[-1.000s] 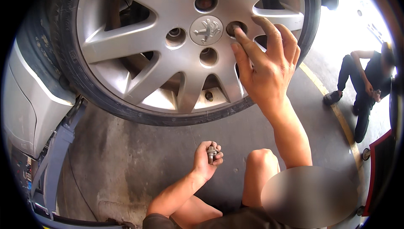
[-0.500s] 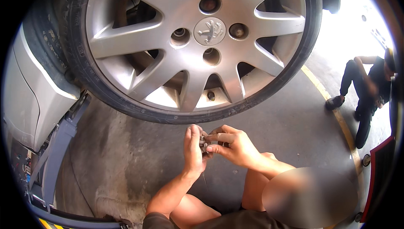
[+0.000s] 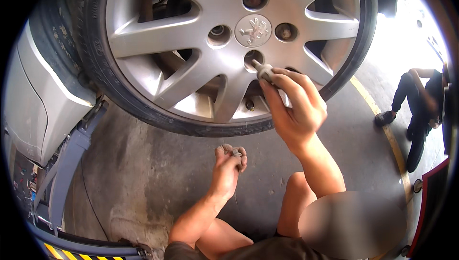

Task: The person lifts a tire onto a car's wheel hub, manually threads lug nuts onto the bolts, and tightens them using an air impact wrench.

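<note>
Grey metal wheel bolt [image 3: 264, 72] pinched in right hand [image 3: 299, 107], tip at silver alloy wheel [image 3: 167, 36], round six-o'clock hole [image 3: 249, 61]; left hand [image 3: 226, 168] curled round grey metal hardware [image 3: 236, 153]. Crooked start could cross-thread it, imo.

2 bare hands, well apart, are busy before us. The right arm [image 3: 322, 166] reaches forward and slightly left, its elbow end hidden behind a blurred patch. The right hand [image 3: 301, 109] shows its back, thumb [image 3: 271, 99] and index finger [image 3: 294, 82] closing in a pinch, the other fingers bent behind. Nearer the body, the left arm [image 3: 197, 218] bends sharply at the elbow, its forearm slanting forward and inward. The left hand [image 3: 225, 171] is turned palm up, fingers folded into a loose fist, their tips smudged grey. Below, 2 bare legs are bent, the right knee [image 3: 297, 183] raised beside the right forearm.
</note>
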The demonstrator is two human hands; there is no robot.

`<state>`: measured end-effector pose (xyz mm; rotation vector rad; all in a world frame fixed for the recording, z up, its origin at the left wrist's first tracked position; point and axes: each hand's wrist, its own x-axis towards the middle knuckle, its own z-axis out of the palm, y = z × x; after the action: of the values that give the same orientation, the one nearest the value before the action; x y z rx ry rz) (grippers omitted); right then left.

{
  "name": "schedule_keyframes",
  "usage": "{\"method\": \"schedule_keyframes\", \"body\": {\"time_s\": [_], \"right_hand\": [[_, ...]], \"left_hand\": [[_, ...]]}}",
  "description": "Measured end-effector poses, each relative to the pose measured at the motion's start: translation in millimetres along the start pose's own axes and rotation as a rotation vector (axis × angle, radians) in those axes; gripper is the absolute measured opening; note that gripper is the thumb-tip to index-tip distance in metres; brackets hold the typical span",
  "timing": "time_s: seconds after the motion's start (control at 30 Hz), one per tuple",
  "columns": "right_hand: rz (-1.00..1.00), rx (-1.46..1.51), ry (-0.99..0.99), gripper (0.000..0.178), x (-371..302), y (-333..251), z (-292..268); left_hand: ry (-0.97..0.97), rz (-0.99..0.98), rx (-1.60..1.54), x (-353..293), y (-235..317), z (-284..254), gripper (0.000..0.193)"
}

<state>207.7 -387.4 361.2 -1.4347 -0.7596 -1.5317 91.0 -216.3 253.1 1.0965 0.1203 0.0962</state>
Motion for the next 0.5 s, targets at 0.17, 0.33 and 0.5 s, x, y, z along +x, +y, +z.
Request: {"method": "schedule_keyframes", "body": {"time_s": [0.17,0.33,0.5], "right_hand": [[-0.205,-0.069,0.013,0.018,18.0,18.5,32.5],[-0.330,-0.133,-0.067,0.018,21.6,28.7,31.7],[-0.268,-0.364,-0.146,0.025,12.3,26.9,13.9]], "left_hand": [[-0.110,0.264,0.189,-5.6,1.2,0.8,0.033],[-0.067,0.850,0.476,-6.4,43.9,20.1,0.038],[-0.096,1.334,0.640,20.2,106.6,48.4,0.038]]}}
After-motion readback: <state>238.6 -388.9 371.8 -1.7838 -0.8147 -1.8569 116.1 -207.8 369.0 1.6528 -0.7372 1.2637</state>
